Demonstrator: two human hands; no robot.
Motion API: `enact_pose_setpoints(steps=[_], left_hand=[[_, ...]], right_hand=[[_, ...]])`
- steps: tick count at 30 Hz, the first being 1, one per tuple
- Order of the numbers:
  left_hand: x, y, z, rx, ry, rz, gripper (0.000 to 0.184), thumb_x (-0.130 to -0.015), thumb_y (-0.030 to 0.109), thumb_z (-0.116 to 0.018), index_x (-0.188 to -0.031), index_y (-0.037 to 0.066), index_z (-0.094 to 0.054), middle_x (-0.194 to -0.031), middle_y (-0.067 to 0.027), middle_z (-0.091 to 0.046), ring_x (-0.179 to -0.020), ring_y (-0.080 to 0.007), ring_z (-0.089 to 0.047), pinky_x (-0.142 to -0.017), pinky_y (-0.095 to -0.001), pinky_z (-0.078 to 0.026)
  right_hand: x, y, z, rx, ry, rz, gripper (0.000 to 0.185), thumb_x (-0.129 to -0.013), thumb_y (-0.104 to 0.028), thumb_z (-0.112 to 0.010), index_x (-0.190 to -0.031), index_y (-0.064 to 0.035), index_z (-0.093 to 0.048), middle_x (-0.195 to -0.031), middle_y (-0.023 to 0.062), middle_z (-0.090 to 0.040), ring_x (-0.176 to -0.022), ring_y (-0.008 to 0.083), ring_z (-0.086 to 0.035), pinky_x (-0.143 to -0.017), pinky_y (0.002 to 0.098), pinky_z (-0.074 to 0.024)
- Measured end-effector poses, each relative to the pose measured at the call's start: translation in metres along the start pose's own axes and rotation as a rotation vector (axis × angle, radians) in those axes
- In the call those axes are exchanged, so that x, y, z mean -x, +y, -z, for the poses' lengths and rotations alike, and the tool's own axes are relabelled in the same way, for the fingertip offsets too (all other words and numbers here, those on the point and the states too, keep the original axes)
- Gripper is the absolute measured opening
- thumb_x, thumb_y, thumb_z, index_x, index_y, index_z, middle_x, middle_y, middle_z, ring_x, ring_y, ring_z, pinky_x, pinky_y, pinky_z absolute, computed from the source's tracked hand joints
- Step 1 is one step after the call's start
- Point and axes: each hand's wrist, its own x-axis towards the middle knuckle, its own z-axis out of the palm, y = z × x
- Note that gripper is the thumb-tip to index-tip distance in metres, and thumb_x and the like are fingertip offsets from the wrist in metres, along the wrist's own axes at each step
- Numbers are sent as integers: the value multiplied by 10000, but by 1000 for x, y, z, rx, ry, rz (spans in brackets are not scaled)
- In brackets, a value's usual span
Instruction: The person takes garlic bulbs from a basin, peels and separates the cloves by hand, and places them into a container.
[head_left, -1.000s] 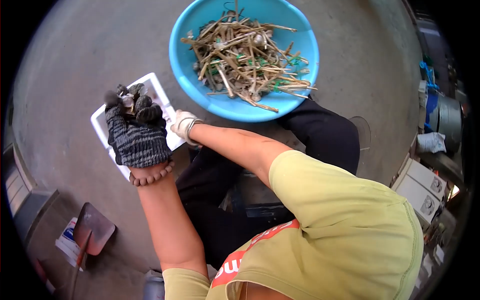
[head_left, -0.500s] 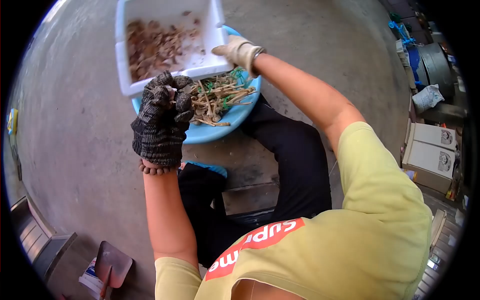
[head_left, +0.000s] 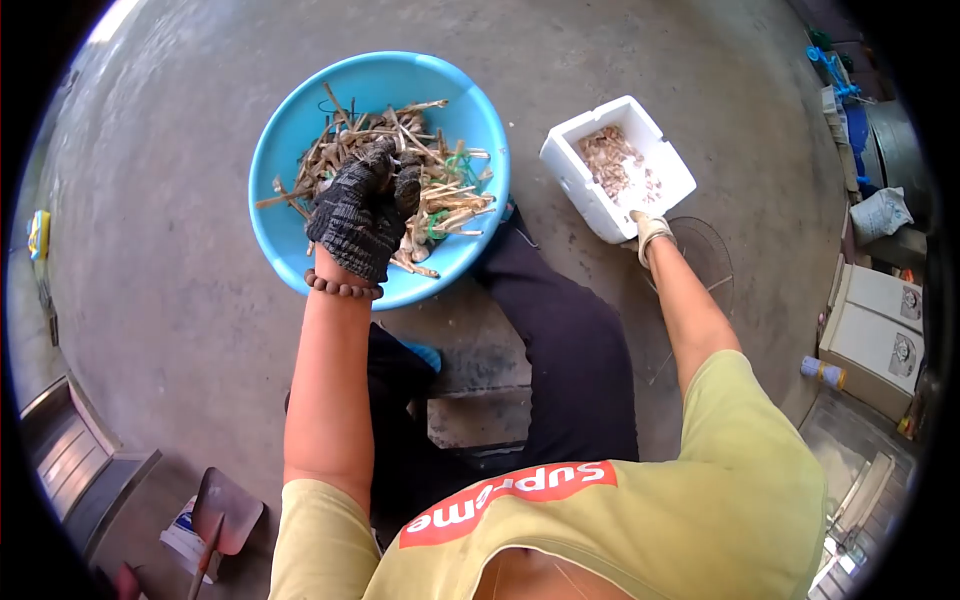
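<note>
A light-blue basin (head_left: 262, 215) holds dried garlic (head_left: 455, 200) with long stalks and some green ties. Over the basin is my left hand (head_left: 355, 220), in a dark knitted glove, its fingers curled among the garlic; what they hold is hidden. To the right, a white foam box (head_left: 672, 185) tilts toward me, with brownish-pink pieces like garlic cloves (head_left: 608, 160) in it. My right hand (head_left: 652, 232), in a pale glove, grips the box's near edge.
A round wire grid (head_left: 715, 255) lies on the floor beside the box. My legs (head_left: 570, 340) flank the space before the basin. A shovel (head_left: 228, 510) is at lower left. Printed cartons (head_left: 870, 325), a roll (head_left: 822, 372) and a white sack (head_left: 880, 212) line the right side.
The foam box went from above the basin to the right, toward the floor, with my right hand on it. My left hand dropped down to the garlic in the basin, now uncovered.
</note>
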Motion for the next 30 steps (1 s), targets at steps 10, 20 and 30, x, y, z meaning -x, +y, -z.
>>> enact_pose_setpoints(steps=[10,20,30], left_hand=[[-19,-22,-22,-173,-117,-68,220,-711,-13,-609,-922,-5,-549,-847,-78,-573,-759,-158,-550,-656,-249,-456],[18,16,-28,-207,-185,-7,266,-761,85,-577,-1016,23,-538,-912,-131,-595,-863,-254,-569,-732,-305,-450],[106,90,16,-554,-74,-615,149,-822,87,-490,-936,-4,-523,-877,-97,-574,-650,-108,-519,-466,-153,-399]], right_hand=[[8,68,-52,-110,-251,-72,467,-843,-245,-507,-1219,-11,-360,-1228,146,-411,-1105,299,-425,-825,478,-439],[88,-24,-37,1348,-175,742,374,-779,-344,-502,-804,14,-607,-681,117,-614,-586,237,-590,-595,343,-464],[261,-105,-24,641,-495,795,396,-815,-290,-517,-1080,4,-492,-774,92,-563,-639,162,-548,-572,291,-479]])
